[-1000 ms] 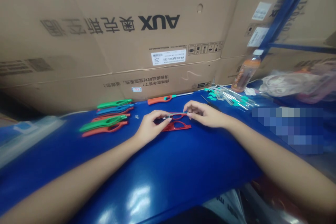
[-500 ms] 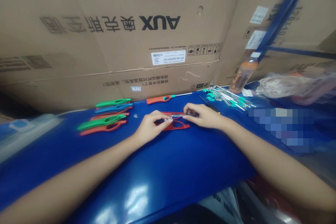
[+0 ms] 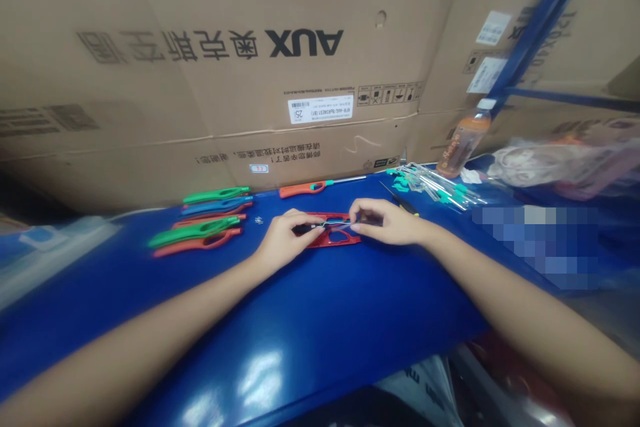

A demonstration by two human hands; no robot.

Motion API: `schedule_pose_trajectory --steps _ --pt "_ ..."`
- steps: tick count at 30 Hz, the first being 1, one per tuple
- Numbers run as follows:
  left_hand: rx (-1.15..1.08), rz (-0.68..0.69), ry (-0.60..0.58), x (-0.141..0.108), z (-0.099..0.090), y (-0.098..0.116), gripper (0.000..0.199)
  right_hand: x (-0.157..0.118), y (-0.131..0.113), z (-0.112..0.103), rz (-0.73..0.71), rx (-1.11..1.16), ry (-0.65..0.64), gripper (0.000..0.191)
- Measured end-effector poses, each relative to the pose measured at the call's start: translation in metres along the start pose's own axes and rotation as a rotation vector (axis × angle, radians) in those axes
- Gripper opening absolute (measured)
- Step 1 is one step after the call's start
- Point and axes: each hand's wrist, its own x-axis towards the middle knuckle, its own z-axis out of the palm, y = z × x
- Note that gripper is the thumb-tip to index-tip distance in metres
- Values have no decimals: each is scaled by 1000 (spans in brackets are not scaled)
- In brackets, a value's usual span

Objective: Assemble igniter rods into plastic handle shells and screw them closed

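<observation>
Red casing parts [image 3: 345, 239] of a lighter lie on the blue table [image 3: 300, 320], under and between my hands. My left hand [image 3: 290, 238] pinches one end of a small dark and silvery part with a thin wire [image 3: 333, 223]. Opposite it, my right hand [image 3: 383, 221] has its thumb and forefinger together at the wire's other end. A finished-looking orange lighter [image 3: 303, 189] with a metal tube lies just behind.
Green, blue and orange handles [image 3: 200, 232] lie at left beside tiny screws [image 3: 259, 219]. Behind my right hand are a screwdriver [image 3: 407, 206], metal rods with green pieces [image 3: 435, 185] and a bottle [image 3: 465, 140]. A large carton [image 3: 200, 93] stands along the back.
The fingertips have drawn slightly apart, with the right hand a little further right. The small part and wire have shifted slightly between them.
</observation>
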Motion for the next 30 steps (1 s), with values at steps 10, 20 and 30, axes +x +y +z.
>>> schedule_pose_trajectory --steps 10,20,30 --pt "73 206 -184 3 -14 2 20 -5 -5 -7 -46 -52 -259 15" --pt "1 245 -254 3 -21 3 23 -6 -9 -10 194 5 -163 29" --pt "-46 282 -245 4 -20 -3 23 -5 -11 -17 107 -157 -232 23"
